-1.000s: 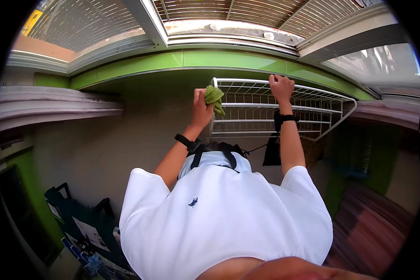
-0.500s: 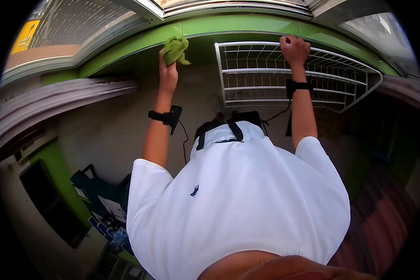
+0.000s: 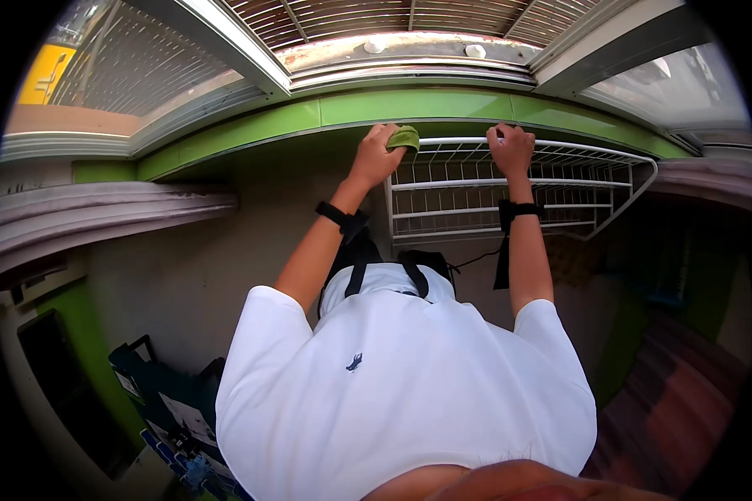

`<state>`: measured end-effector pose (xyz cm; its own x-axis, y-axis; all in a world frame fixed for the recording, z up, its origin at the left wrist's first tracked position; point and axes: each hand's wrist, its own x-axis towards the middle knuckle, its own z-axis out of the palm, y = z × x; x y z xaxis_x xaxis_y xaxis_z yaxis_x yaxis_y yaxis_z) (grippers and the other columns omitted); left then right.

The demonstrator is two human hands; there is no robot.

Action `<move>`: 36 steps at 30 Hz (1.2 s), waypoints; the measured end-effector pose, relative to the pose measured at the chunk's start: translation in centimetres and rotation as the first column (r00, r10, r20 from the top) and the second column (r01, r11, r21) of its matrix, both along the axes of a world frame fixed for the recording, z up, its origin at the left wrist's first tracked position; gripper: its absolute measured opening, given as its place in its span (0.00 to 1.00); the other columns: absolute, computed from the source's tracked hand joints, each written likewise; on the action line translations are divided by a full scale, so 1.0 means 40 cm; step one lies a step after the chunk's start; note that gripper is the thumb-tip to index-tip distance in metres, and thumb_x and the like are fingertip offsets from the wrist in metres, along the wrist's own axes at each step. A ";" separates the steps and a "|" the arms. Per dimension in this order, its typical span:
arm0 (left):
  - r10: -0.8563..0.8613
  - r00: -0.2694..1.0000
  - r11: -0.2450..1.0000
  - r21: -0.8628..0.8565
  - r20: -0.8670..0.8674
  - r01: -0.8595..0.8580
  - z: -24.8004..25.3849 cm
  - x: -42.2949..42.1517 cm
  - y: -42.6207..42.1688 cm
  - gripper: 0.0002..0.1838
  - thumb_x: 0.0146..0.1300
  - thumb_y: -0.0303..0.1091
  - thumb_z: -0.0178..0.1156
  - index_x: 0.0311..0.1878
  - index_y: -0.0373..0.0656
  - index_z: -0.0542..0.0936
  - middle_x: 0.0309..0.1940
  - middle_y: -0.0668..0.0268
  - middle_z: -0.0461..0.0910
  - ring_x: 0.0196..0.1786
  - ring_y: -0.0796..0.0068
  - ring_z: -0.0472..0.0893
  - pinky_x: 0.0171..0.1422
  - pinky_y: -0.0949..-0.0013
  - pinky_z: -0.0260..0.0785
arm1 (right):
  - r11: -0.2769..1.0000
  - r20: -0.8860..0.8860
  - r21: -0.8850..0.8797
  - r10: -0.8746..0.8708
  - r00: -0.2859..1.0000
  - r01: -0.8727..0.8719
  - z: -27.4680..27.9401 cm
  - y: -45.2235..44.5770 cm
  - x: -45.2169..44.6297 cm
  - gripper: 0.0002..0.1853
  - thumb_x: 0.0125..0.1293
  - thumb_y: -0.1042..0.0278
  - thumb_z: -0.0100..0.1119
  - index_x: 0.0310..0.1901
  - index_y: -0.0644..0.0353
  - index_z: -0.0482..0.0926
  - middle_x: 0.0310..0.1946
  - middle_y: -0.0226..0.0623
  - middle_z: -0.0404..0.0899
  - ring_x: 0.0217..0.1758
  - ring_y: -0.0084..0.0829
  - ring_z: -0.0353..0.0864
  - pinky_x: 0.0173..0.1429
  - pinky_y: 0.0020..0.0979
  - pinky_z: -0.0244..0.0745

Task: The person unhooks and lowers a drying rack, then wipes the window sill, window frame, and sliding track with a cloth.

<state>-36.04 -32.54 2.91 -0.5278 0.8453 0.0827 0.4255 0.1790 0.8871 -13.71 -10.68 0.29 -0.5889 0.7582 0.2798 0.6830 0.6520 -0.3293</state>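
A white wire rack [image 3: 510, 185] stands in front of me, close under the green window ledge. My left hand [image 3: 376, 155] is closed on a green cloth [image 3: 403, 139], which is pressed over the left end of the rack's top bar. Farther right, the fingers of my right hand [image 3: 512, 150] wrap round the same top bar. Both wrists carry black straps, and a cable hangs near the right one. My palms and the bar beneath my fingers are partly hidden.
Beyond the rack run the green tiled ledge [image 3: 409, 104] and a sliding window frame [image 3: 409, 75]. Pale bundled curtains [image 3: 109, 213] hang at the left. A dark chair-like item [image 3: 163, 397] stands low at the left, and a striped reddish fabric [image 3: 685, 384] lies low at the right.
My left hand has moved right with the cloth, from beside the rack onto its top bar. My right hand keeps its hold. The view has tilted up, showing more window.
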 end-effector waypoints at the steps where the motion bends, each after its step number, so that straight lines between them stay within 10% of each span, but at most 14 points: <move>1: -0.065 0.996 0.993 -0.091 0.062 0.070 0.005 -0.021 0.014 0.14 0.62 0.35 0.63 0.51 0.47 0.81 0.44 0.56 0.80 0.47 0.56 0.82 0.52 0.61 0.73 | 1.000 0.004 0.021 -0.017 1.000 0.017 0.003 -0.004 -0.004 0.13 0.63 0.56 0.58 0.31 0.53 0.86 0.23 0.40 0.79 0.30 0.45 0.76 0.47 0.42 0.67; 8: -0.309 0.688 0.905 -0.021 0.656 0.425 -0.148 -0.155 0.056 0.20 0.74 0.41 0.52 0.59 0.38 0.79 0.54 0.67 0.81 0.58 0.76 0.76 0.67 0.71 0.63 | 0.995 -0.121 0.024 -0.098 0.988 0.102 0.003 -0.020 -0.038 0.07 0.58 0.62 0.62 0.26 0.52 0.85 0.19 0.35 0.75 0.26 0.40 0.72 0.44 0.40 0.65; 17: -0.253 0.547 0.858 -0.076 0.798 0.507 -0.302 -0.181 0.029 0.21 0.73 0.38 0.49 0.61 0.36 0.77 0.56 0.66 0.80 0.59 0.74 0.75 0.68 0.71 0.63 | 0.986 -0.074 0.007 -0.163 0.984 0.164 -0.004 -0.015 -0.050 0.07 0.58 0.69 0.60 0.24 0.54 0.82 0.16 0.32 0.72 0.26 0.38 0.71 0.44 0.39 0.64; 24: -0.562 0.532 0.790 0.222 0.633 0.571 -0.101 -0.204 0.011 0.12 0.70 0.27 0.52 0.54 0.37 0.76 0.44 0.67 0.76 0.49 0.78 0.74 0.57 0.73 0.67 | 0.985 -0.090 0.042 -0.161 0.983 0.165 -0.005 -0.013 -0.058 0.08 0.59 0.72 0.56 0.23 0.56 0.81 0.17 0.33 0.72 0.26 0.38 0.70 0.43 0.38 0.63; 30: -0.681 0.696 0.731 0.163 0.228 0.662 -0.018 -0.187 0.019 0.19 0.56 0.28 0.68 0.53 0.45 0.80 0.61 0.59 0.71 0.64 0.54 0.69 0.68 0.55 0.64 | 0.987 -0.127 0.079 -0.130 0.983 0.140 0.004 0.010 -0.072 0.09 0.60 0.72 0.54 0.22 0.56 0.77 0.17 0.34 0.69 0.25 0.38 0.67 0.43 0.38 0.60; 36: -0.652 0.736 0.758 0.156 0.181 0.633 -0.011 -0.192 0.012 0.20 0.53 0.30 0.71 0.50 0.51 0.82 0.65 0.57 0.68 0.69 0.49 0.66 0.72 0.53 0.62 | 0.989 -0.125 0.062 -0.128 0.984 0.137 -0.002 0.021 -0.078 0.08 0.60 0.73 0.52 0.23 0.57 0.77 0.18 0.36 0.70 0.25 0.40 0.66 0.42 0.38 0.59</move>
